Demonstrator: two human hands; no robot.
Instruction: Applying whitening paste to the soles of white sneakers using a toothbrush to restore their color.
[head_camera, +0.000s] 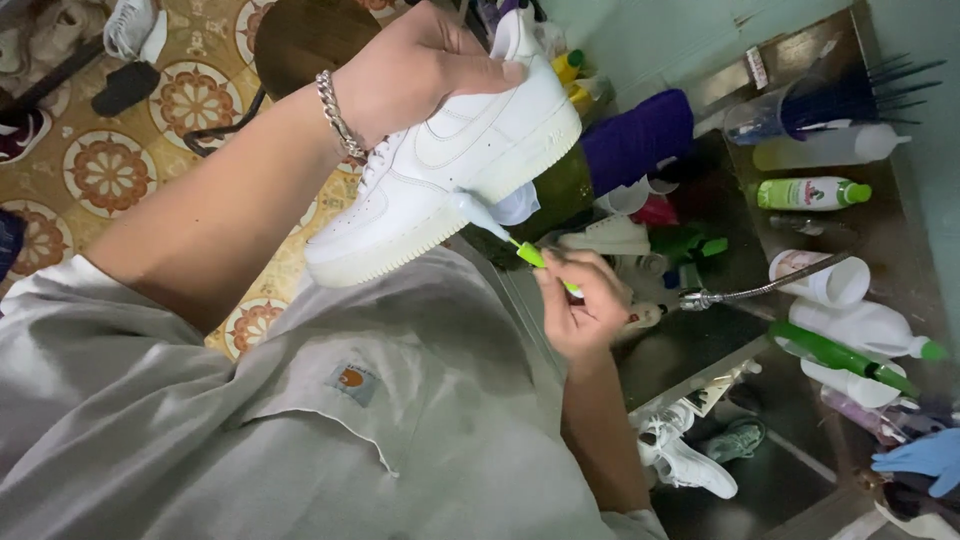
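Left hand (415, 70) clamps white sneaker (450, 165) by heel, held up over lap. Right hand (585, 305) pinches green-handled brush (500, 232) — bristles on midsole edge. Upper looks clean; sole scrubbing seems mid-way.

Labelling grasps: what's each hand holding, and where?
Left hand grips the white sneaker at its heel; right hand pinches the green brush by its handle.

The shoe (450, 170) looks like smooth white leather with a faintly ribbed rubber sole. The brush (520, 248) has a glossy green plastic handle. A shiny metal chain bracelet (338, 115) circles the wrist. The shirt (300, 430) is matt grey cloth. The bottles (812, 193) are glossy plastic.
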